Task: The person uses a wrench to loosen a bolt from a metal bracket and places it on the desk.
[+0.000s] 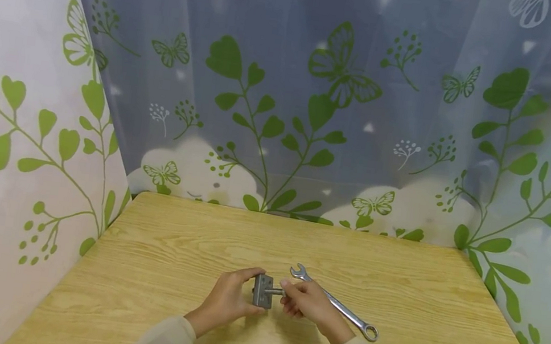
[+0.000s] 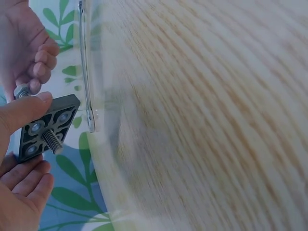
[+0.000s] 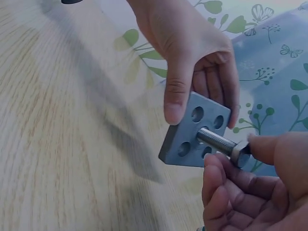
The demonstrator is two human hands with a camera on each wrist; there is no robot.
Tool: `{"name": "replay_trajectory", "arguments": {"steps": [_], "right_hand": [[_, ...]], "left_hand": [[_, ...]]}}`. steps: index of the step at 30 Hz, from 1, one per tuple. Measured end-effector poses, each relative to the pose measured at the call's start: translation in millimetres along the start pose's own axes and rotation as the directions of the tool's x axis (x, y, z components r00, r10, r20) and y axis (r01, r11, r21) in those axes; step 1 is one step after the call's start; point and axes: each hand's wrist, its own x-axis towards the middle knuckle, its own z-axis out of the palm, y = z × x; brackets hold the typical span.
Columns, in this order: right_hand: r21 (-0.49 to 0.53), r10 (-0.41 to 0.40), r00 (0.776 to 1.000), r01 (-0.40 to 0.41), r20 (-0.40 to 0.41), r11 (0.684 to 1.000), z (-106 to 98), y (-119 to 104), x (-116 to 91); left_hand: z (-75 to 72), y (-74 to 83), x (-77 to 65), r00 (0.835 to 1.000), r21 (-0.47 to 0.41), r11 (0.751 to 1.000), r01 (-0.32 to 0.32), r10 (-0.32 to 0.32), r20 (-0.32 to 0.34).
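My left hand [image 1: 228,298] grips a grey square plate [image 1: 263,291] by its edges, thumb on one side and fingers on the opposite one. In the right wrist view the plate's face shows round holes near its corners. A hex-head bolt [image 3: 219,141] runs through the plate's middle, and its threaded end [image 2: 52,140] sticks out of the ribbed back in the left wrist view. With thumb and fingers my right hand [image 1: 310,302] pinches the bolt's head [image 3: 240,154]. Both hands hold the parts a little above the table.
A combination wrench [image 1: 341,306] lies slantwise on the wooden table [image 1: 185,235], beyond and beside my right hand, partly hidden by it. Patterned curtains [image 1: 269,137] stand along the table's back and sides.
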Motion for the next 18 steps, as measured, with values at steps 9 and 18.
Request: {"name": "replay_trajectory", "arguments": {"steps": [9, 18], "right_hand": [[-0.011, -0.187, 0.981, 0.187, -0.051, 0.982, -4.0, -0.4, -0.3], [-0.033, -0.193, 0.980, 0.191, -0.057, 0.981, -4.0, 0.4, 0.1]], "left_hand": [[0.1, 0.1, 1.1, 1.000, 0.001, 1.000, 0.020, -0.020, 0.013], [0.6, 0.6, 1.9, 0.999, 0.006, 1.000, 0.029, -0.029, 0.016]]}}
